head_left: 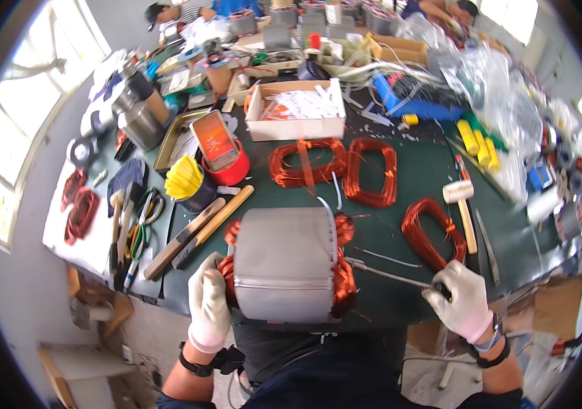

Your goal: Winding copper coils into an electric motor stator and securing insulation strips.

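A grey cylindrical motor stator (284, 262) lies on its side at the table's near edge, with copper windings (344, 286) bulging from both ends. My left hand (209, 303), in a white glove, grips the stator's left end by the windings; some fingers are hidden behind it. My right hand (460, 300), also gloved, is closed round the handle of a thin metal tool like a screwdriver (393, 277). Its shaft points left, and the tip reaches the right-hand windings. Just beyond that hand lies a tied copper wire coil (430, 232).
Two more wire coils (370, 172) lie behind the stator, before a box of paper strips (295, 112). A white-headed mallet (460, 193) is at right. Wooden sticks (188, 235), scissors (144, 225) and a phone (216, 140) on a red tub stand left. Two people work at the far end.
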Demonstrator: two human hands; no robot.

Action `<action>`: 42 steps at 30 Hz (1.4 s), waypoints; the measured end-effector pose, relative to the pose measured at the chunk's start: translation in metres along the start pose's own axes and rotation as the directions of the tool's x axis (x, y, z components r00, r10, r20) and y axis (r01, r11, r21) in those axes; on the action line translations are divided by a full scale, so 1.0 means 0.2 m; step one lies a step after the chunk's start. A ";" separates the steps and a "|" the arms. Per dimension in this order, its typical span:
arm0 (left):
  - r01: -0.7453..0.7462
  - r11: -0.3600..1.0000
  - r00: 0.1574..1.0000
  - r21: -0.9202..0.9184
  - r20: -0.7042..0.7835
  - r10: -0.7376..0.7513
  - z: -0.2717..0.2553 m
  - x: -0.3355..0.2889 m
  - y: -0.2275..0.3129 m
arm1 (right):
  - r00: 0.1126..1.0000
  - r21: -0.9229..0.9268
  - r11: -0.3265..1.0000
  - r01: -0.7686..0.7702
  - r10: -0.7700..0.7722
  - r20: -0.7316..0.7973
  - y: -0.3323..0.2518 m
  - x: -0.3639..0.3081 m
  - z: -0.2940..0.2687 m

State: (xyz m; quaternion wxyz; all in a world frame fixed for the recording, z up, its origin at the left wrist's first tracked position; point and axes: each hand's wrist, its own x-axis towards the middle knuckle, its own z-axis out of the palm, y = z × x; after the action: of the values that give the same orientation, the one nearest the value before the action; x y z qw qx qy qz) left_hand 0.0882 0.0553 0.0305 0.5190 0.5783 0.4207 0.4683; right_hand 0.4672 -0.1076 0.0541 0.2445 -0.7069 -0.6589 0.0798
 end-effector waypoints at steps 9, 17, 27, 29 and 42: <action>-0.222 0.930 0.865 0.293 0.499 0.050 -0.15 0.39 -0.21 | 0.991 -0.272 0.960 0.070 -0.036 0.126 -0.17 0.15 0.11; -0.190 0.981 0.807 -0.029 0.565 0.173 -0.15 0.46 -0.43 | 0.946 -0.003 0.997 -0.076 0.073 0.316 -0.24 0.29 0.20; -0.117 0.990 0.842 -0.079 0.521 0.141 -0.12 0.42 -0.46 | 0.723 0.659 0.337 -0.672 0.493 0.484 -0.22 0.31 0.22; -0.133 0.987 0.849 -0.089 0.504 0.160 -0.11 0.42 -0.47 | 0.727 0.629 0.384 -0.677 0.483 0.488 -0.17 0.28 0.16; -0.139 0.986 0.845 -0.093 0.508 0.167 -0.10 0.42 -0.48 | 0.752 0.421 0.656 -0.627 0.367 0.548 -0.08 0.26 0.05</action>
State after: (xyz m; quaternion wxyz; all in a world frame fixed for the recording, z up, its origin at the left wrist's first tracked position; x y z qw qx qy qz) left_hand 0.0855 0.1523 -0.0559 0.5884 0.7001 0.2068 0.3477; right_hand 0.4554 -0.0550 0.0632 0.2696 -0.7187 -0.4120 0.4910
